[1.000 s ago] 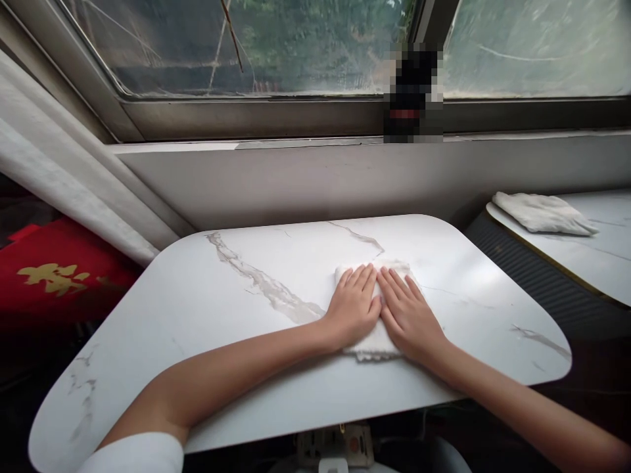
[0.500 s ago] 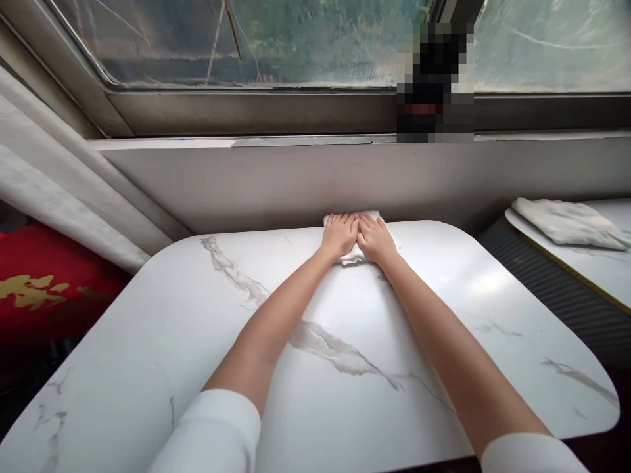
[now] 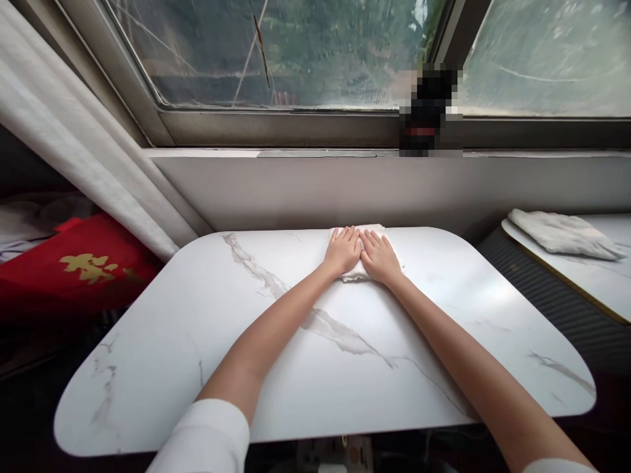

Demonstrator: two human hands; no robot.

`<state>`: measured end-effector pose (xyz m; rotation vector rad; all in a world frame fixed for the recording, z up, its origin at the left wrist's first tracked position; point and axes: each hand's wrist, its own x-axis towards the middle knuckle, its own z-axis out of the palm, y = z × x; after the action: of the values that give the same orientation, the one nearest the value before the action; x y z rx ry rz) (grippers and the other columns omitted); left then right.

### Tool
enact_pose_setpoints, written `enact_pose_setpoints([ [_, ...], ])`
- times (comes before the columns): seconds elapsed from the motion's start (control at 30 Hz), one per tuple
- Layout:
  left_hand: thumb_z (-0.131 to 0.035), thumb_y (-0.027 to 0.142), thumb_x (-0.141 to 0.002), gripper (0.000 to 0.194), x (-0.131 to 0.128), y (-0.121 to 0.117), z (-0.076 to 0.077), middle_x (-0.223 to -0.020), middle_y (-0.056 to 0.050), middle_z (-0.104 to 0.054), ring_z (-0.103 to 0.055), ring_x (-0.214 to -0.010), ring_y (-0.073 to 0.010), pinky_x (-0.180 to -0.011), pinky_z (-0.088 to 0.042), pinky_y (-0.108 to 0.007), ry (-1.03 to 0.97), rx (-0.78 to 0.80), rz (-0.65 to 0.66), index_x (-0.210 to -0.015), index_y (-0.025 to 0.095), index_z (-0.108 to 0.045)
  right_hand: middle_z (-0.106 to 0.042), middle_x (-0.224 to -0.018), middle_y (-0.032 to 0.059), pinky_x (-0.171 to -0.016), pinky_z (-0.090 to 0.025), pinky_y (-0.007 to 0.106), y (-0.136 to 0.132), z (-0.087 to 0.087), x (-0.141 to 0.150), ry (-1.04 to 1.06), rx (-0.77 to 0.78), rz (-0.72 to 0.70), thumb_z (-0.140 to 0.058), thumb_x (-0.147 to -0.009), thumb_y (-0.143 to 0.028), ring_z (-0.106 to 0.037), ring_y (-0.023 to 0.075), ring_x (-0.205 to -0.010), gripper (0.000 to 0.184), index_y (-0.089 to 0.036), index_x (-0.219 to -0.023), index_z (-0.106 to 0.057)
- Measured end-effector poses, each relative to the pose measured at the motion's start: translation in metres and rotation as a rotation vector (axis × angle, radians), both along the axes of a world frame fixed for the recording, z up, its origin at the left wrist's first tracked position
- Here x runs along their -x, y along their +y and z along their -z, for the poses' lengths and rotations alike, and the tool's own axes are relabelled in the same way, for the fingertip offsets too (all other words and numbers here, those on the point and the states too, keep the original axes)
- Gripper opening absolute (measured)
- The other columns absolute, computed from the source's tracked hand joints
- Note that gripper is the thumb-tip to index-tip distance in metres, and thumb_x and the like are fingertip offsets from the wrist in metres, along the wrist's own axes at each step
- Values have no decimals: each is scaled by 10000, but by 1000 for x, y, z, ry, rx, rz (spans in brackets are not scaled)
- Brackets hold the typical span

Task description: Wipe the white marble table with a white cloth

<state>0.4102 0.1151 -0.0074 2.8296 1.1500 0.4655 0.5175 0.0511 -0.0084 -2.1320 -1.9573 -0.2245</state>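
Both arms reach forward across a white table (image 3: pixel 162 335) with grey marble veins. My left hand (image 3: pixel 344 251) lies flat on a folded white cloth (image 3: pixel 355 274) at the table's far edge. Beside it, my right hand (image 3: pixel 381 258) presses on the same cloth, its thumb side close against the left hand. The fingers of both hands are stretched out and point towards the wall. Most of the cloth is hidden beneath the palms; its back and front edges show.
A wall (image 3: pixel 296 190) and a framed window (image 3: pixel 296 59) rise behind the table. To the right, another white cloth (image 3: pixel 562 233) lies on a second tabletop (image 3: pixel 606 282). A pale curtain (image 3: pixel 83 131) and a red cloth with gold lettering (image 3: pixel 44 276) are at the left.
The view has shifted, showing more of the table's near edge and left side. Both hands and the cloth have drawn back slightly from beyond the table's far edge.
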Motion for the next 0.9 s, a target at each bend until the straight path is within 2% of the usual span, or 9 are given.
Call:
enact_pose_setpoints([
  [0.13,-232,251,-953,481,33,-53,-2,-1467,-87,-319,-247,-1361,-185,-1134,-103,-403,3,4,58,-1395,95,-340,-276,-1488,123,-1121,-156,450,-57,-1,23,33,71,-59,-240,-904,-264,-198,228,-1381,558,-68,-1425,-284],
  [0.27,-242,256,-950,484,79,-116,-6,-1474,-88,-298,-203,-1375,-181,-1141,-119,-415,-13,39,146,-1401,103,-329,-145,-1527,68,-1126,-93,503,-129,-1,51,244,147,-204,-322,-903,-375,-77,222,-1399,637,-195,-1478,-114],
  [0.37,-268,261,-944,494,112,-158,-10,-1477,-98,-281,-162,-1384,-180,-1142,-160,-394,-25,80,212,-1408,99,-319,-41,-1538,-1,-1119,-74,542,-176,1,72,460,182,-275,-402,-869,-342,-13,229,-1400,719,-302,-1472,-12],
  [0.43,-288,262,-938,506,129,-177,-13,-1484,-107,-254,-141,-1387,-199,-1137,-190,-404,-28,108,216,-1415,95,-308,-47,-1537,-42,-1110,-87,568,-197,1,82,579,205,-289,-419,-844,-283,-7,235,-1399,736,-368,-1460,-25],
  [0.5,-310,249,-928,514,141,-187,-14,-1488,-95,-236,-138,-1386,-212,-1129,-220,-415,-28,133,203,-1424,118,-295,-63,-1536,-62,-1106,-112,575,-206,-1,88,650,240,-306,-415,-831,-246,-8,235,-1399,733,-401,-1452,-57],
  [0.6,-332,210,-913,529,151,-187,-16,-1495,-83,-219,-142,-1384,-209,-1128,-228,-399,-12,162,183,-1433,130,-277,-34,-1538,-53,-1112,-148,542,-201,-10,87,640,316,-360,-416,-859,-289,-2,232,-1399,706,-383,-1457,-53],
  [0.7,-312,189,-910,530,154,-168,-14,-1501,-89,-202,-127,-1388,-193,-1138,-189,-395,7,161,144,-1432,106,-267,-10,-1542,-5,-1119,-157,499,-176,-20,83,504,360,-405,-434,-878,-419,-4,248,-1401,703,-321,-1471,-71],
  [0.8,-285,166,-901,525,150,-135,-11,-1496,-67,-235,-148,-1386,-166,-1143,-155,-397,15,146,75,-1424,119,-283,-37,-1543,70,-1114,-157,494,-134,-24,86,370,327,-382,-427,-873,-462,-12,269,-1401,697,-235,-1473,-154],
  [0.9,-274,148,-887,521,139,-91,-7,-1482,-63,-286,-182,-1380,-153,-1147,-114,-377,8,111,-11,-1404,98,-323,-182,-1519,142,-1108,-174,475,-81,-20,96,285,237,-285,-374,-890,-365,-105,270,-1397,583,-147,-1424,-290],
])
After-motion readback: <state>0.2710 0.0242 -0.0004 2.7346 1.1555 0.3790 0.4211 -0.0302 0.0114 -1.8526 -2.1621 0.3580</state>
